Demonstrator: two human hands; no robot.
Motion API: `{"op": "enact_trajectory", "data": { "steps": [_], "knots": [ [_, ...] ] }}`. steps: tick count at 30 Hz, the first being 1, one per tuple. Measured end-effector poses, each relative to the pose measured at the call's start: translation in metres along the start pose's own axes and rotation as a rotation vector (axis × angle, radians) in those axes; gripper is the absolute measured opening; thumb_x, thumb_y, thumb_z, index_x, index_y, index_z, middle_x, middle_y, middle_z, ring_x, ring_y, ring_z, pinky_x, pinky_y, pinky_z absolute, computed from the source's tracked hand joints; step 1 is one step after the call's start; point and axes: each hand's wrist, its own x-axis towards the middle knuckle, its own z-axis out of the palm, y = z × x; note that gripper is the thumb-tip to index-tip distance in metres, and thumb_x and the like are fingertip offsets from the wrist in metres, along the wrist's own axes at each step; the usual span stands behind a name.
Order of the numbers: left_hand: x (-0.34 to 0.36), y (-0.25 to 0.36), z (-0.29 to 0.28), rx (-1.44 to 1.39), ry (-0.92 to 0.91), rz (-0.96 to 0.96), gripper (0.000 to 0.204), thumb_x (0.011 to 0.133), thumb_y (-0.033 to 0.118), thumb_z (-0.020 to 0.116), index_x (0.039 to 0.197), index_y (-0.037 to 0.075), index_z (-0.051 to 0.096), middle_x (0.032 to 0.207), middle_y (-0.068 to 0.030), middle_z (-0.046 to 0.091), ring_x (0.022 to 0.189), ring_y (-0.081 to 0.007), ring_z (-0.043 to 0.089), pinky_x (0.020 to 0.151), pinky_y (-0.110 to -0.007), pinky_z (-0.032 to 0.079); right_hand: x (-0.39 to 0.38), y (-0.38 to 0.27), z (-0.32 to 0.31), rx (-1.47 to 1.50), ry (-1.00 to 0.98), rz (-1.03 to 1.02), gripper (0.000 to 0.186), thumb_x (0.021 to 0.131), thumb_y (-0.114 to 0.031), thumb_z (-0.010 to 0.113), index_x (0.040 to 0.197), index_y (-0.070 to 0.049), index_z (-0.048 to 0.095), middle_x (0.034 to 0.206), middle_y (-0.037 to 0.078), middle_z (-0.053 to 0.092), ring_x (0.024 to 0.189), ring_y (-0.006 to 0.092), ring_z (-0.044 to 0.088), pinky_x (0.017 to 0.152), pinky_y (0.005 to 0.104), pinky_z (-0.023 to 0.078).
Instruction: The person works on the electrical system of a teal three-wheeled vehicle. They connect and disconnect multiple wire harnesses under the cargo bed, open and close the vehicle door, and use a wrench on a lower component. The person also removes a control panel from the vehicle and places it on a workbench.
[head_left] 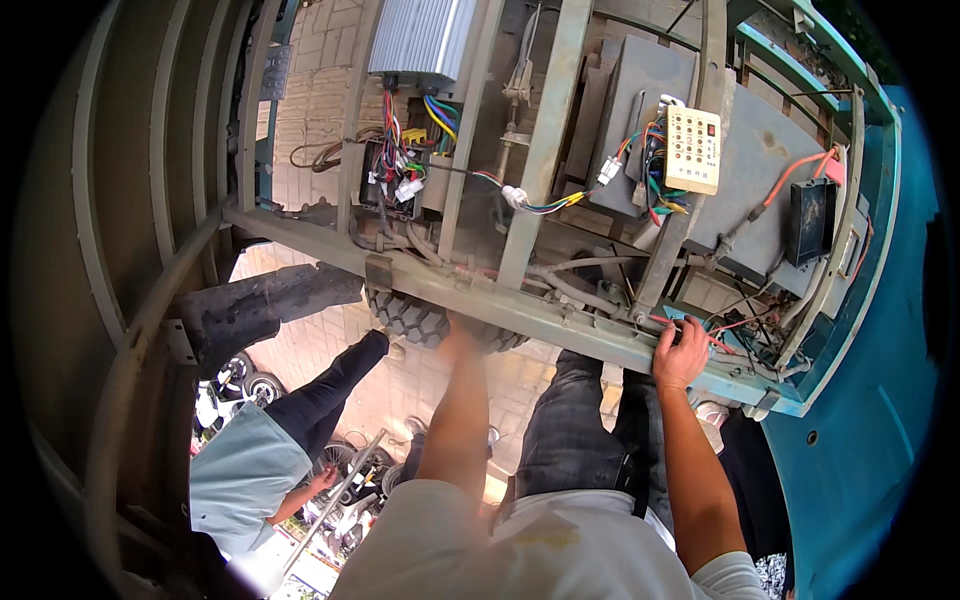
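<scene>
My left hand (462, 335) reaches beneath the green-grey metal rail (420, 277) to the black treaded tire (402, 318); it is blurred and its fingers are hidden. My right hand (680, 352) rests on the same frame farther right, fingers curled over the edge beside red wires (722, 326). Above my hands are a finned silver box (415, 30) with a bundle of coloured wires (398, 150), white connectors (608, 172) and a cream button panel (690, 150) with a red switch.
Metal bars (170, 130) and a dark bent plate (230, 315) are on the left. A blue body panel (855, 380) curves down the right. Another person in a light shirt (245, 480) stands at lower left, near wheeled vehicles (240, 375). Paving shows below.
</scene>
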Motion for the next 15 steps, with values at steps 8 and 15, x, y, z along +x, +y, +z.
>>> {"op": "enact_trajectory", "data": {
  "steps": [8, 15],
  "knots": [
    [0.03, -0.052, -0.011, -0.239, -0.402, 0.019, 0.078, 0.079, 0.056, 0.062, 0.119, -0.01, 0.051, 0.118, -0.017, 0.057, 0.106, -0.0275, 0.054, 0.091, -0.035, 0.042, 0.001, 0.007, -0.001, 0.092, -0.048, -0.042, 0.02, 0.083, -0.024, 0.059, 0.093, -0.007, 0.063, 0.109, 0.008, 0.06, 0.102, 0.0303, 0.053, 0.088, 0.0408, 0.04],
    [-0.082, 0.04, -0.102, -0.613, -0.628, 0.705, 0.02, 0.092, 0.015, 0.056, 0.103, -0.002, 0.058, 0.092, -0.0087, 0.063, 0.069, -0.0094, 0.056, 0.065, -0.024, 0.046, 0.032, -0.06, -0.081, 0.611, -0.178, -0.413, 0.021, 0.073, -0.003, 0.067, 0.092, -0.003, 0.058, 0.099, 0.013, 0.056, 0.094, 0.0308, 0.051, 0.084, 0.0398, 0.041]
  ]
}}
